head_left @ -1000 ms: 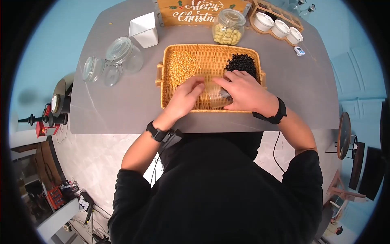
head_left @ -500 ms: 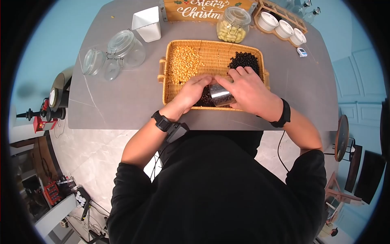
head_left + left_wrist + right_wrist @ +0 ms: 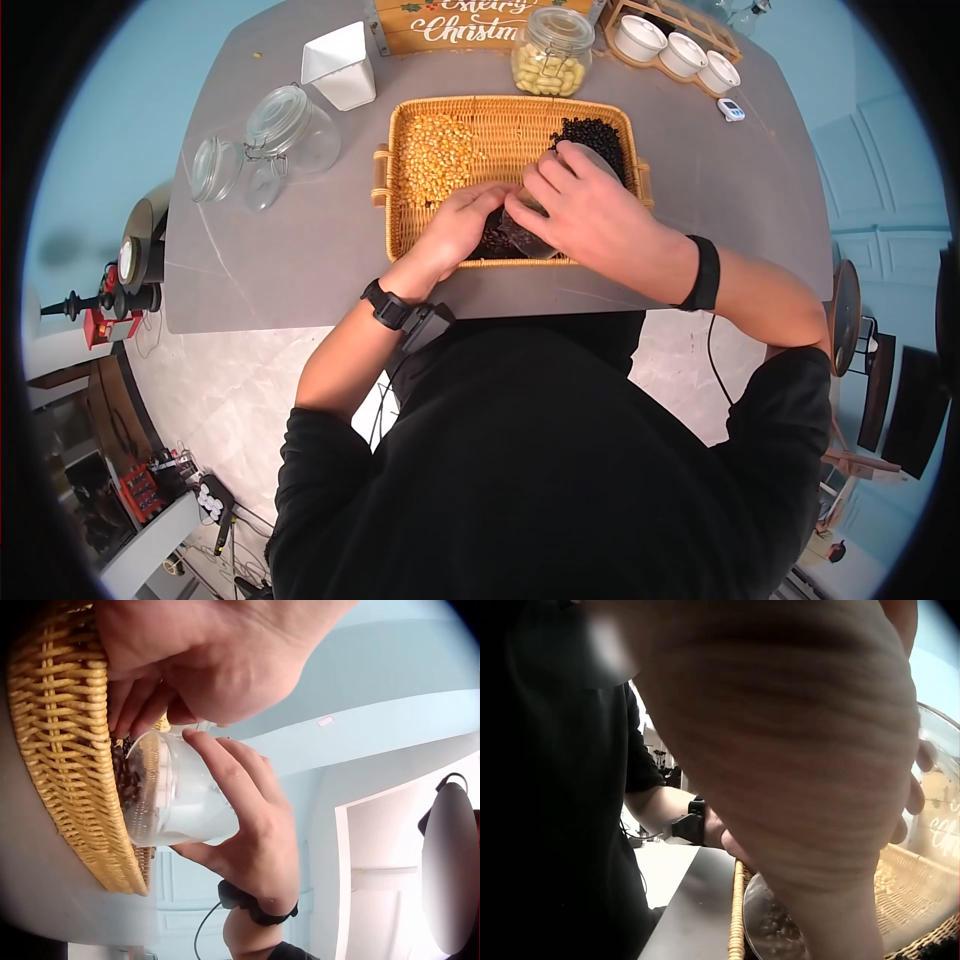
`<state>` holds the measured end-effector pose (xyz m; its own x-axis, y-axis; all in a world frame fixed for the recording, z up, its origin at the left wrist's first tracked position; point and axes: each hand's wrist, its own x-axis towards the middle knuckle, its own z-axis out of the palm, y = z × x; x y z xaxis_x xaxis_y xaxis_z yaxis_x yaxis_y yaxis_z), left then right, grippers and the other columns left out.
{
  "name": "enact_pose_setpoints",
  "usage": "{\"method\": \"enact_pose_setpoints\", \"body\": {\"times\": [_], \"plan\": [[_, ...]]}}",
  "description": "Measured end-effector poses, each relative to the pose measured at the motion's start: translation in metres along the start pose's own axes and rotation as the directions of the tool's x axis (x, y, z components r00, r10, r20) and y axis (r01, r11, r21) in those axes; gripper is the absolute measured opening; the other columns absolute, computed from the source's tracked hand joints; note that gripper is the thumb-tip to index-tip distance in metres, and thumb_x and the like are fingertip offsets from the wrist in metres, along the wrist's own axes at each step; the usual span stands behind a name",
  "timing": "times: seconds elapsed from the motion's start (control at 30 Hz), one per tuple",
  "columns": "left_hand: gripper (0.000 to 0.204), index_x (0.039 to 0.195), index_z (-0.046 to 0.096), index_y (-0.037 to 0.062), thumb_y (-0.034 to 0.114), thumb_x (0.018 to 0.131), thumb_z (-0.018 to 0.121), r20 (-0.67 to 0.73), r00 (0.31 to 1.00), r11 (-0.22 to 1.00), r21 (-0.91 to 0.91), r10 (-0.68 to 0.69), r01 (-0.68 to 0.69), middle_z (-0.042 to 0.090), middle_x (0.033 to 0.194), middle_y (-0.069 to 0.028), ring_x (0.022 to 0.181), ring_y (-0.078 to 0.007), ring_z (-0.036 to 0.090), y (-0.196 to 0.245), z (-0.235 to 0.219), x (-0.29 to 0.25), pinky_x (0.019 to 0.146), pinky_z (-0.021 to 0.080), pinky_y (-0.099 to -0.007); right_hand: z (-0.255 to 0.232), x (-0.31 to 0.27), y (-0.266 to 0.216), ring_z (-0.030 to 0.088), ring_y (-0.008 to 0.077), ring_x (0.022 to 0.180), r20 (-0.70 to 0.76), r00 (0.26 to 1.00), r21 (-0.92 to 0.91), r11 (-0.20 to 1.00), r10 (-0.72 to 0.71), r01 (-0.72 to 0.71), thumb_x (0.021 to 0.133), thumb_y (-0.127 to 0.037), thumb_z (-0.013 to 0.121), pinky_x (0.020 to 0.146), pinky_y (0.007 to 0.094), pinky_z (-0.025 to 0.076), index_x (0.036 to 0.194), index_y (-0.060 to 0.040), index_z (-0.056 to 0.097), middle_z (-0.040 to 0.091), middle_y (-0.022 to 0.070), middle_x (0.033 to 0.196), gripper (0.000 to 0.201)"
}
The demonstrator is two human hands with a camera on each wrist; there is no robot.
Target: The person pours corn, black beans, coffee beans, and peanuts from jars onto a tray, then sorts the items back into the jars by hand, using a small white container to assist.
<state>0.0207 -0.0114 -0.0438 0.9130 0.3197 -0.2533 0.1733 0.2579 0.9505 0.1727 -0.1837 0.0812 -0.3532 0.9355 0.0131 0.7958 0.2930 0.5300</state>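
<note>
A clear jar point(image 3: 187, 791) lies tilted in the wicker basket point(image 3: 510, 102), its mouth facing dark brown beans point(image 3: 129, 776). My right hand point(image 3: 600, 212) grips the jar from the right, thumb and fingers spread around its wall in the left wrist view. At the mouth, my left hand point(image 3: 452, 232) has its fingers lowered beside the beans, holding nothing that shows; its fingertips are partly hidden. Yellow kernels point(image 3: 435, 160) fill the basket's left part, and black beans point(image 3: 595, 134) lie at its back right. In the right wrist view the right hand point(image 3: 802, 750) covers much of the picture.
Behind the basket stand a lidded jar of pale yellow pieces point(image 3: 548, 72), a Christmas sign point(image 3: 460, 28) and white cups point(image 3: 683, 54) in a rack. A white square container point(image 3: 340, 72) and an open glass jar point(image 3: 305, 140) are at the back left. A small timer point(image 3: 731, 109) is at right.
Since the earlier frames, the right hand has turned over the jar and shifted, raising its base. Dark beans now show between the hands, where one second ago little was visible. The left hand stays near the mouth.
</note>
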Motion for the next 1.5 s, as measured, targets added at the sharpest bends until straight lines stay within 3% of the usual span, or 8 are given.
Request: {"method": "enact_pose_setpoints", "body": {"times": [0.17, 0.3, 0.33, 0.53, 0.73, 0.93, 1.2, 1.5], "plan": [[0.039, 0.141, 0.074, -0.0059, 0.012, 0.112, 0.053, 0.012, 0.984, 0.956, 0.235, 0.179, -0.177, 0.079, 0.135, -0.0175, 0.123, -0.0262, 0.074, -0.013, -0.003, 0.001, 0.114, 0.053, -0.0368, -0.009, -0.027, 0.030, 0.065, 0.0301, 0.117, -0.072, 0.992, 0.203, 0.975, 0.107, -0.090, 0.096, -0.016, 0.069, 0.114, 0.0493, 0.050, 0.140, -0.0133, 0.072, 0.068, 0.0114, 0.120, 0.044], [0.038, 0.139, 0.072, -0.0082, 0.007, 0.109, 0.054, 0.083, 0.947, 0.797, 0.521, 0.309, -0.306, 0.076, 0.138, -0.0252, 0.123, -0.0392, 0.075, 0.007, 0.007, -0.009, 0.110, 0.057, -0.0431, -0.018, -0.071, 0.050, 0.068, 0.0318, 0.126, 0.059, 0.923, 0.463, 0.809, 0.380, -0.362, 0.075, -0.017, 0.095, 0.110, 0.0473, 0.054, 0.153, -0.0158, 0.067, 0.070, 0.0111, 0.131, 0.082], [0.038, 0.139, 0.071, -0.0088, 0.006, 0.108, 0.055, 0.109, 0.929, 0.726, 0.594, 0.354, -0.346, 0.075, 0.139, -0.0271, 0.123, -0.0429, 0.075, 0.014, 0.011, -0.011, 0.110, 0.057, -0.0450, -0.007, -0.085, 0.051, 0.070, 0.0346, 0.129, 0.085, 0.880, 0.512, 0.738, 0.467, -0.441, 0.064, -0.020, 0.105, 0.109, 0.0490, 0.056, 0.159, -0.0177, 0.064, 0.070, 0.0110, 0.140, 0.103], [0.039, 0.142, 0.068, -0.0070, 0.009, 0.106, 0.064, 0.444, 0.749, 0.302, 0.720, 0.491, -0.625, 0.072, 0.143, -0.0273, 0.131, -0.0482, 0.068, 0.024, 0.023, 0.018, 0.115, 0.055, -0.0527, 0.034, -0.139, 0.000, 0.069, 0.0290, 0.141, 0.261, 0.422, 0.877, -0.031, 0.868, -0.479, 0.074, -0.023, 0.107, 0.123, 0.0475, 0.053, 0.164, -0.0097, 0.059, 0.065, 0.0104, 0.161, 0.103], [0.039, 0.142, 0.069, -0.0065, 0.010, 0.106, 0.066, 0.515, 0.827, 0.298, 0.772, 0.224, -0.561, 0.071, 0.147, -0.0253, 0.135, -0.0448, 0.067, 0.041, 0.031, 0.008, 0.118, 0.052, -0.0529, 0.050, -0.172, -0.054, 0.067, 0.0283, 0.143, 0.316, 0.199, 0.918, -0.246, 0.928, -0.311, 0.074, -0.024, 0.108, 0.126, 0.0467, 0.051, 0.166, 0.0014, 0.052, 0.063, 0.0131, 0.163, 0.110], [0.048, 0.150, 0.067, -0.0022, 0.002, 0.103, 0.067, 0.652, 0.738, 0.145, 0.725, 0.173, -0.674, 0.070, 0.152, -0.0204, 0.137, -0.0423, 0.066, 0.062, 0.044, 0.006, 0.120, 0.051, -0.0486, 0.046, -0.194, -0.075, 0.068, 0.0298, 0.141, 0.338, 0.171, 0.915, -0.281, 0.925, -0.289, 0.072, -0.023, 0.108, 0.122, 0.0464, 0.052, 0.167, -0.0030, 0.053, 0.070, 0.0154, 0.149, 0.112], [0.051, 0.146, 0.068, -0.0021, -0.002, 0.095, 0.068, 0.697, 0.716, 0.176, 0.703, 0.022, -0.689, 0.072, 0.148, -0.0183, 0.134, -0.0414, 0.067, 0.068, 0.045, 0.010, 0.116, 0.054, -0.0497, 0.050, -0.197, -0.084, 0.069, 0.0297, 0.138, 0.288, 0.161, 0.939, -0.245, 0.944, -0.240, 0.070, -0.024, 0.109, 0.121, 0.0456, 0.053, 0.166, -0.0036, 0.055, 0.073, 0.0153, 0.143, 0.112], [0.051, 0.145, 0.070, 0.0010, -0.003, 0.094, 0.068, 0.741, 0.667, 0.175, 0.648, 0.080, -0.741, 0.073, 0.147, -0.0169, 0.132, -0.0411, 0.068, 0.061, 0.056, 0.021, 0.117, 0.055, -0.0483, 0.052, -0.192, -0.084, 0.070, 0.0291, 0.137, 0.305, 0.151, 0.929, -0.259, 0.940, -0.264, 0.070, -0.026, 0.110, 0.121, 0.0455, 0.053, 0.166, -0.0032, 0.055, 0.074, 0.0156, 0.142, 0.113]]}}
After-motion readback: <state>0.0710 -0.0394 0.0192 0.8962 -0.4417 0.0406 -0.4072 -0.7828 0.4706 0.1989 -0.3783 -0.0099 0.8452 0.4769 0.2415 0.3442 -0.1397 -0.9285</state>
